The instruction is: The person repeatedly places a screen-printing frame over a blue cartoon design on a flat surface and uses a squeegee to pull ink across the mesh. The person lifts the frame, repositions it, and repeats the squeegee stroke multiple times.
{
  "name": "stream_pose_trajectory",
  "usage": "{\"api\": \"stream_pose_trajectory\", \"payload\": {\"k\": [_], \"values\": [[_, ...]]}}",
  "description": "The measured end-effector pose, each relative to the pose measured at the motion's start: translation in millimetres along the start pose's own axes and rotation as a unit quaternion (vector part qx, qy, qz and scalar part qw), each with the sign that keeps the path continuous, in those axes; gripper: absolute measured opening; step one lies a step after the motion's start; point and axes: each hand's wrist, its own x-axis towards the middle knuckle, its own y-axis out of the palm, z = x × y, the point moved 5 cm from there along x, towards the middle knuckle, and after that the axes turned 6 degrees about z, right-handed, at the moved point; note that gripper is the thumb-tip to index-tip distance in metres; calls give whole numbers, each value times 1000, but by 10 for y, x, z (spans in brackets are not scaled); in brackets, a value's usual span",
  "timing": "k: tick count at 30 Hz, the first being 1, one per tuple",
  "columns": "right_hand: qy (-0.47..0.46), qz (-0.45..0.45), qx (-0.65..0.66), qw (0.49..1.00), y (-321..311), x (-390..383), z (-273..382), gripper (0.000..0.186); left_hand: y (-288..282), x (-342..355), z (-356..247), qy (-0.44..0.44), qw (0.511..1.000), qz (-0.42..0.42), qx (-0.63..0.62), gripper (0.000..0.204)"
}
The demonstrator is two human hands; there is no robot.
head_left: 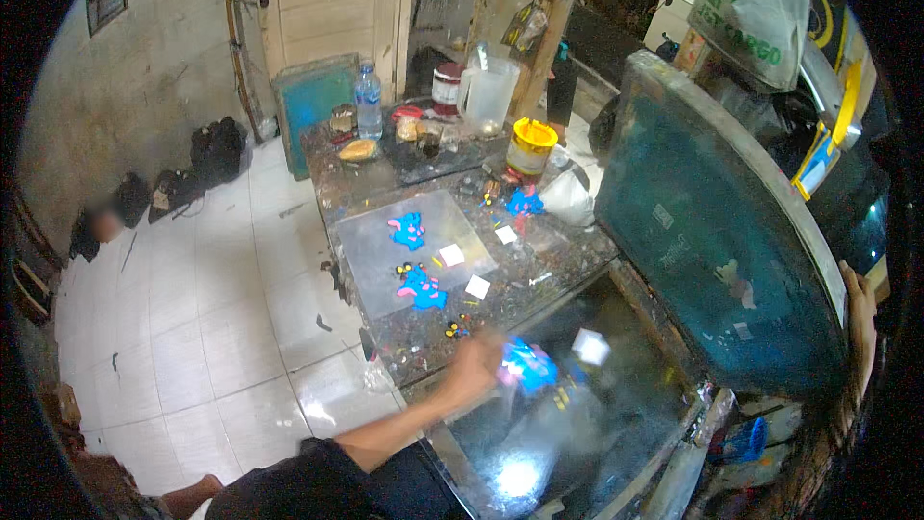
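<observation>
Left hand [474, 368] looks pinched on left end of blue-and-pink cutout [531, 367], blurred; cutout sits over dark glossy panel [616, 424], long axis roughly left-right, dipping right, pink end toward hand. Right hand [859, 300] at outer edge of raised framed screen [674, 173], grip can't tell. Clear bottle [369, 108], translucent pitcher [496, 96], yellow-rimmed tub [529, 156] on far surface [385, 171]; pitcher has upright handle inside.

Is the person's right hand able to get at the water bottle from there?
Probably not as things stand: the right hand is at the outer edge of the raised green panel, which stands between it and the water bottle farther off.
</observation>
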Motion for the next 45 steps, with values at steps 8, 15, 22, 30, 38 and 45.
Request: {"api": "stream_pose_trajectory", "payload": {"k": [8, 15, 22, 30, 38, 45], "values": [[34, -42, -70, 996, -43, 218, -279, 50, -1617, 203, 532, -38, 866, -103, 488, 59], [-3, 36, -119, 992, 1, -151, 389, 47, 865, -1244, -394, 180, 861, 362, 308, 64], [-137, 86, -335, 928, 224, -479, 699, 43, 2433, -2177, -1508, 498, 778, 361, 129, 64], [-157, 15, -139, 978, 117, -476, 732, 40, 1544, -855, -1610, 273, 844, 435, 153, 35], [-67, 31, -188, 979, 72, -673, 988, 59, 995, -911, -500, 224, 783, 423, 398, 77], [-126, 27, -227, 965, 134, -475, 952, 45, 956, -833, -556, 189, 785, 448, 384, 87]]}}
